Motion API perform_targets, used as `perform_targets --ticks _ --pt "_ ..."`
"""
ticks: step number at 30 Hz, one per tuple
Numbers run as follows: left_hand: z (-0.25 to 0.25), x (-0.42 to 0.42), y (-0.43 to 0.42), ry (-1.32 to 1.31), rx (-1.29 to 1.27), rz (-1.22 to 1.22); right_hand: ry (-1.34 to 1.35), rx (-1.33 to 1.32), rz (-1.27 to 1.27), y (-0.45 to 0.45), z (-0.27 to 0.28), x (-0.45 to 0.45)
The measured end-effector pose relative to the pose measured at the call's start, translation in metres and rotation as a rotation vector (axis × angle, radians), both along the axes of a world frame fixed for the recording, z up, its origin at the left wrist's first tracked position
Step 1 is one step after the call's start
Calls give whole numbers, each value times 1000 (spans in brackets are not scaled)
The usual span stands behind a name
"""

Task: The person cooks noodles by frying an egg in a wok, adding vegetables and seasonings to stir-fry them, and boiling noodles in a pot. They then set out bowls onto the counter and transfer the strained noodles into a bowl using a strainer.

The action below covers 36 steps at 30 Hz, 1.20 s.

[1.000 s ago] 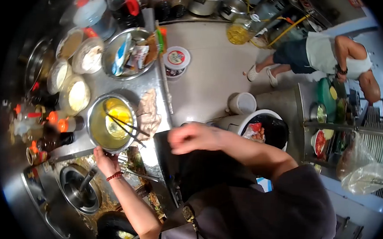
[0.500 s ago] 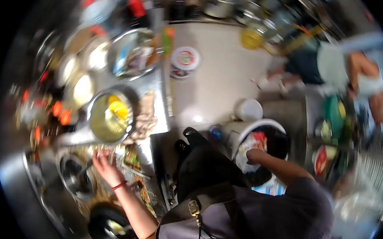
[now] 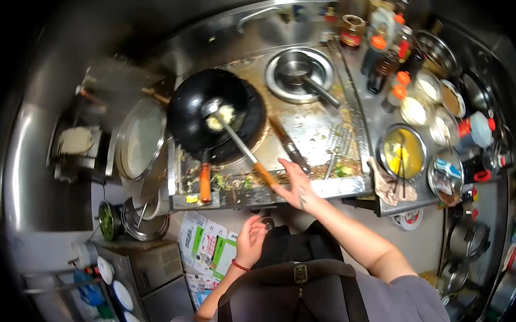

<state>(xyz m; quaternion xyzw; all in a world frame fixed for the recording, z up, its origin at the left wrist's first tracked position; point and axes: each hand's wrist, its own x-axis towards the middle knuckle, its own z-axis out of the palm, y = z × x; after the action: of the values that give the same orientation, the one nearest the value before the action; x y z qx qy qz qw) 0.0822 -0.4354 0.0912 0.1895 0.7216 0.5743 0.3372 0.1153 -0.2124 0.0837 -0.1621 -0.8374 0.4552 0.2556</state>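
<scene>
Seeing tight room along the front edge of the stove (image 3: 342, 187): crossed near its left end by the wooden grip of the wok (image 3: 192, 98), and nearer the middle by the butt of the ladle (image 3: 241, 144). More room on the right half, but broken up by a dark-and-wood tool (image 3: 297, 154) lying slantwise toward that edge, and by scraps of food. Back right corner taken up by a pot (image 3: 293, 66) in a wide bowl (image 3: 270, 80), with handle pointing to the right edge.

Past the right edge, on the counter (image 3: 363, 85): a yellow-filled bowl (image 3: 416, 154) with chopsticks near the front edge, a rag (image 3: 395, 191) at the front left corner.

Finding the ladle head inside the wok, by some pale yellow food (image 3: 226, 113), with the handle slanting over the wok rim to the right hand (image 3: 296, 190). Seeing right fingers stretched out and apart, not wrapped around the handle; wooden butt right at the thumb, cannot tell if pressed. Dark tool end just beside the fingertips.

Seeing left hand (image 3: 250, 240) clear of the front edge, low before the body, well apart from the ladle. Fingers loosely bent; cannot tell if tips meet.
</scene>
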Motion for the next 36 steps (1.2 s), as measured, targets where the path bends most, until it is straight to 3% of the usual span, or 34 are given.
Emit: perform_targets --ticks 2,3,6,8,10,11,18,21,22,26,29,30,31,32,34,35,36 --pt "-18 -13 -32 -52 65 141 -257 10 73 -20 -49 -51" --pt "-14 -22 -53 -49 67 160 -620 -16 177 -26 -32 -70" --pt "-25 -54 -99 -68 100 242 -339 10 -41 -28 -69 -100" --pt "-39 -79 -126 -249 72 363 -118 6 -118 -27 -73 -96" --pt "-41 -108 -138 -327 81 372 -378 -769 -154 -47 -12 -91" --pt "-42 -128 -136 -400 125 333 -335 -881 -183 -61 2 -95" --pt "-57 -201 -83 -1003 525 251 -199 -1392 -259 -140 26 -119" --pt "-67 -198 -77 -963 563 255 -130 -1441 -272 -149 34 -122" --pt "-63 -194 -78 -917 565 266 -130 -1437 -275 -147 39 -123" --pt "-54 -192 -84 -951 598 278 -273 -922 -266 -125 38 -123" --pt "-42 -194 -92 -961 564 229 -487 -164 -294 -106 34 -109" --pt "-39 -194 -97 -962 564 189 -473 45 -254 -80 3 -91" --pt "-30 -195 -103 -955 542 178 -505 97 -226 -87 37 -79" --pt "-23 -194 -106 -952 523 170 -406 128 -198 -69 17 -58" --pt "-28 -192 -105 -955 544 146 -400 68 -130 -95 102 -43" --pt "-31 -192 -104 -952 568 119 -455 -5 -124 -97 118 -33" --pt "-33 -190 -103 -949 573 135 -493 114 -84 -100 135 -27"
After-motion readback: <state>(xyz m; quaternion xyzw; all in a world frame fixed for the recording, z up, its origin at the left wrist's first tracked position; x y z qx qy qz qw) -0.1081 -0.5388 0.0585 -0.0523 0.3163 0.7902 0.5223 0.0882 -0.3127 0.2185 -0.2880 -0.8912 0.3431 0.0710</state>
